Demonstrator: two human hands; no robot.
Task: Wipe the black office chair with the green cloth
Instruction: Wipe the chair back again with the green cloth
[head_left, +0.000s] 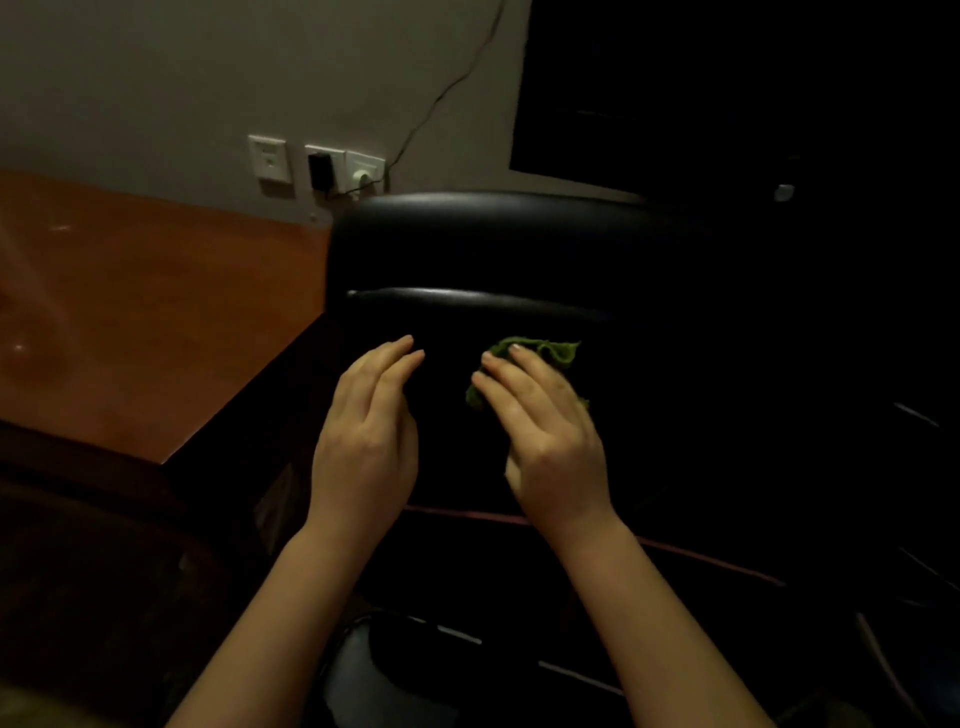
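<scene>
Nearest the camera, two bare forearms are reaching forward over the black office chair (493, 249), whose smooth, glossy padding is catching dull highlights along one horizontal seam and the rounded top edge. The left hand (366, 447) is hovering over or touching the padding, I cannot tell which, with its fingers (395, 364) released, straight and close together, holding nothing. Just beside it, the right hand (550, 441) is pressing down on the one green cloth (550, 353), its fingers lying nearly straight across it rather than curling round it. The cloth, nubbly and crumpled into a loose wad, is lying on the chair's padding below the seam, showing past the fingertips. Left of the chair, a polished orange-brown tabletop (156, 312) is shining faintly. Farther off, three white socket plates (268, 158) are sitting on the plain wall (156, 78), one black adapter (319, 170) is plugged into the middle plate, and one thin cable (447, 88) is climbing the wall.
</scene>
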